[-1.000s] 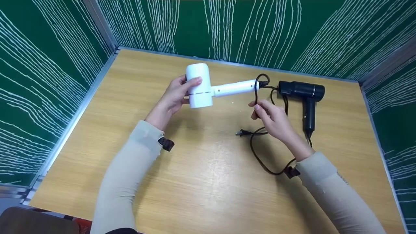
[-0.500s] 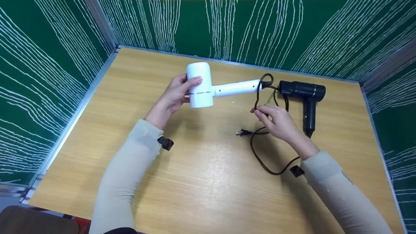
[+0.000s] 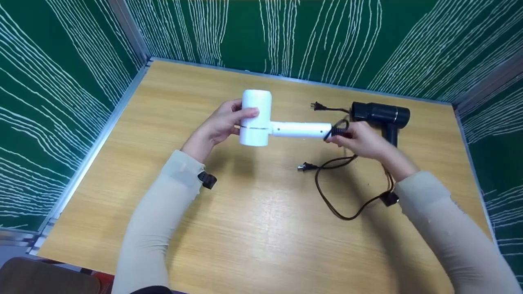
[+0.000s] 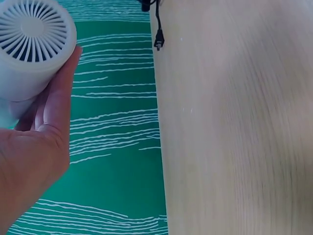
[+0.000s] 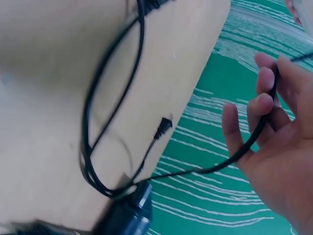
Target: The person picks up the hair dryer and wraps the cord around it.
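My left hand (image 3: 220, 124) grips the barrel of a white hair dryer (image 3: 256, 136), fingers wrapped behind and thumb on the front. The dryer is raised above the table, its handle pointing right. In the left wrist view its slotted end grille (image 4: 33, 29) faces the camera. My right hand (image 3: 363, 141) pinches the black power cord just past the handle's end; the right wrist view shows this cord (image 5: 215, 167) running between thumb and fingers. Behind that hand lies a black hair dryer (image 3: 380, 113), its handle partly hidden by the hand and wrist.
One two-pin plug (image 3: 318, 107) lies by the black dryer's barrel. Another plug (image 3: 307, 167) lies nearer, with its cord looped (image 3: 335, 209) across the wooden table (image 3: 253, 245). Green, white-streaked panels (image 3: 245, 36) stand along the back and sides.
My right hand has slid up the cord to the handle's end. The white dryer has shifted slightly toward me and its handle is now more level. The rear plug has come into sight.
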Motion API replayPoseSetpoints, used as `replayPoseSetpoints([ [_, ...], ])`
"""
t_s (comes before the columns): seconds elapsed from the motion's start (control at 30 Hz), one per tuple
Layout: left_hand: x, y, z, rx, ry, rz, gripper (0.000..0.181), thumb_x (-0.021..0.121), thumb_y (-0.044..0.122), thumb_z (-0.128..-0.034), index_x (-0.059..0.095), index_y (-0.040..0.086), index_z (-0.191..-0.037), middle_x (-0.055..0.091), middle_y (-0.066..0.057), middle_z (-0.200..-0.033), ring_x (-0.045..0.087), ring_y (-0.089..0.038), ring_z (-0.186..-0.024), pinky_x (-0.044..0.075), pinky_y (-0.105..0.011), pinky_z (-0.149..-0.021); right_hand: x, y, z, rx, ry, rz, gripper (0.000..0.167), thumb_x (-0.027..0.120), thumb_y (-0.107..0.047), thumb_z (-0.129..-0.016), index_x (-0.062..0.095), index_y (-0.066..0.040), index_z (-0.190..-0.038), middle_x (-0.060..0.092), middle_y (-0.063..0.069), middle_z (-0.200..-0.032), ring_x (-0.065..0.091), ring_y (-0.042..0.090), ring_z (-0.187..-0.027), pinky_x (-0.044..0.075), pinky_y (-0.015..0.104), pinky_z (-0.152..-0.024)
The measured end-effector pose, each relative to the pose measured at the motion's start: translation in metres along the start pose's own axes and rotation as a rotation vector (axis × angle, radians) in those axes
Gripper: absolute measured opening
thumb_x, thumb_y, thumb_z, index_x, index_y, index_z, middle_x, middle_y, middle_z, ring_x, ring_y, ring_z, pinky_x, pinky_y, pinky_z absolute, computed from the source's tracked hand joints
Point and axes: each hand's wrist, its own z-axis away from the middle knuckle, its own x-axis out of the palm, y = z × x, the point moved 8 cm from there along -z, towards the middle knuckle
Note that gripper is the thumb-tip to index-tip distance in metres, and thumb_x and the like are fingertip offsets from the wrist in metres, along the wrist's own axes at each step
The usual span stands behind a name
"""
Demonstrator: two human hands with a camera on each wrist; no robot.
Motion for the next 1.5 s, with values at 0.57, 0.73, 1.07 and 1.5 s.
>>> replayPoseSetpoints([
  [0.57, -0.002, -0.009, -0.002, -0.109, 0.045, -0.119, 0.064, 0.076, 0.037, -0.1001, 0.053, 0.008, -0.152, 0.063, -0.014, -0.139, 0.064, -0.032, -0.122, 0.059, -0.051, -0.098, -0.033, -0.034, -0.017, 0.067, -0.018, 0.115, 0.031, 0.060, -0.034, -0.111, 0.075, -0.009, -0.099, 0.066, 0.006, -0.082, 0.062, 0.024, -0.072, 0.051, 0.026, -0.060],
  [0.73, -0.010, -0.014, -0.003, -0.154, 0.124, -0.123, 0.069, 0.079, 0.043, -0.0972, 0.052, 0.011, -0.152, 0.065, -0.011, -0.139, 0.065, -0.030, -0.123, 0.059, -0.048, -0.098, -0.035, -0.056, -0.018, -0.033, 0.061, 0.170, 0.030, 0.060, -0.030, -0.111, 0.071, -0.009, -0.091, 0.056, 0.004, -0.068, 0.051, 0.019, -0.057, 0.039, 0.027, -0.050],
  [1.07, -0.024, -0.016, -0.003, -0.160, 0.231, -0.046, 0.069, 0.079, 0.049, -0.0957, 0.056, 0.011, -0.148, 0.068, -0.010, -0.135, 0.067, -0.029, -0.120, 0.058, -0.045, -0.094, -0.016, -0.064, -0.014, -0.043, 0.098, 0.018, 0.028, 0.055, -0.026, -0.113, 0.071, -0.003, -0.114, 0.065, 0.011, -0.087, 0.062, 0.021, -0.061, 0.054, 0.026, -0.052],
  [1.5, -0.028, -0.010, -0.003, -0.077, 0.282, 0.049, 0.068, 0.081, 0.046, -0.0951, 0.056, 0.011, -0.148, 0.065, -0.010, -0.137, 0.065, -0.030, -0.121, 0.058, -0.048, -0.098, 0.027, -0.038, -0.008, -0.047, 0.352, -0.580, 0.037, 0.051, -0.027, -0.115, 0.066, 0.006, -0.110, 0.058, 0.008, -0.079, 0.054, 0.014, -0.053, 0.056, 0.029, -0.050],
])
